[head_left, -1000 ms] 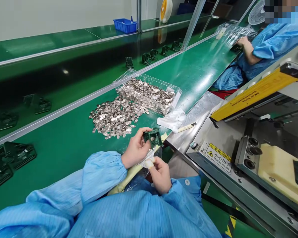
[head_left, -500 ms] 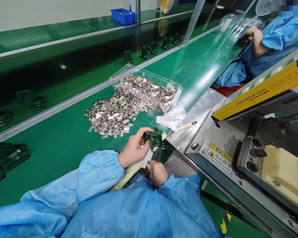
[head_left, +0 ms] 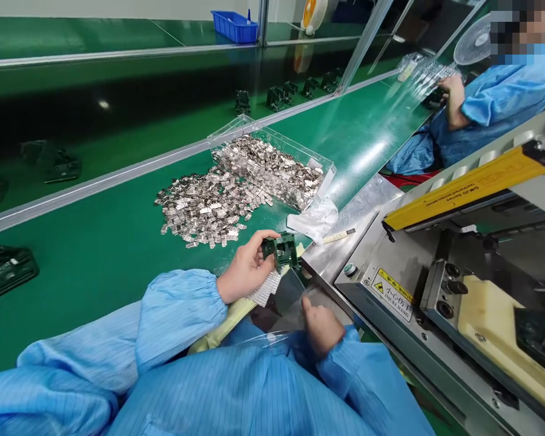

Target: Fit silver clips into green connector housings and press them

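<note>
Left hand (head_left: 245, 269) pinches a dark green plastic frame (head_left: 287, 248); right hand (head_left: 321, 327), half curled, sits apart.
Far left of the clear plastic tray (head_left: 326, 184) lies a dark green moulded part (head_left: 9, 266), cut off by the picture's edge; silvery metal pieces (head_left: 200, 212) heap at the tray's left. On the tray's near side, left thumb and fingers close on the frame, partly covering a white ridged sheet (head_left: 267, 289). Half a second ago the right hand was at that sheet; it has since moved rightward. Whether it grips the clear plastic film (head_left: 288, 298) cannot be told.
</note>
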Demonstrator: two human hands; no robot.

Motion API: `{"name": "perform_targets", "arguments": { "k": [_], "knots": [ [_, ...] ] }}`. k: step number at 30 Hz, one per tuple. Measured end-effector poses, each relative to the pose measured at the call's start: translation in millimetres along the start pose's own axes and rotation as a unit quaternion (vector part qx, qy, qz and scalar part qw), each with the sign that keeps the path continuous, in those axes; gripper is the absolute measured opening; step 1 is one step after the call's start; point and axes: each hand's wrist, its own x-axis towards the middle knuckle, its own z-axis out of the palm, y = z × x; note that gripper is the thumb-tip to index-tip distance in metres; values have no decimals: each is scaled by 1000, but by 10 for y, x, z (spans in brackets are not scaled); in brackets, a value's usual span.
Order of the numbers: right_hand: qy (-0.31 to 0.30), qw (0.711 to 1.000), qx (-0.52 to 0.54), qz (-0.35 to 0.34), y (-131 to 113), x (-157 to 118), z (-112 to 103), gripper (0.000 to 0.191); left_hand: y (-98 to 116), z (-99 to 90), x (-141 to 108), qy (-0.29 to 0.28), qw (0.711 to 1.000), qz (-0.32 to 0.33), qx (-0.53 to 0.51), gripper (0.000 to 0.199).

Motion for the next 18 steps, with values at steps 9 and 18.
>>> {"name": "perform_targets", "arguments": {
  "k": [9, 18],
  "knots": [
    [188, 802, 532, -196, -319, -226, -292, 23, 23, -143, -285, 86, 974, -26, -206, 44],
    [434, 776, 376, -260, -757, 44, -482, 18, 0, -132, -453, 60, 981, -12, -184, 37]
  ]
}}
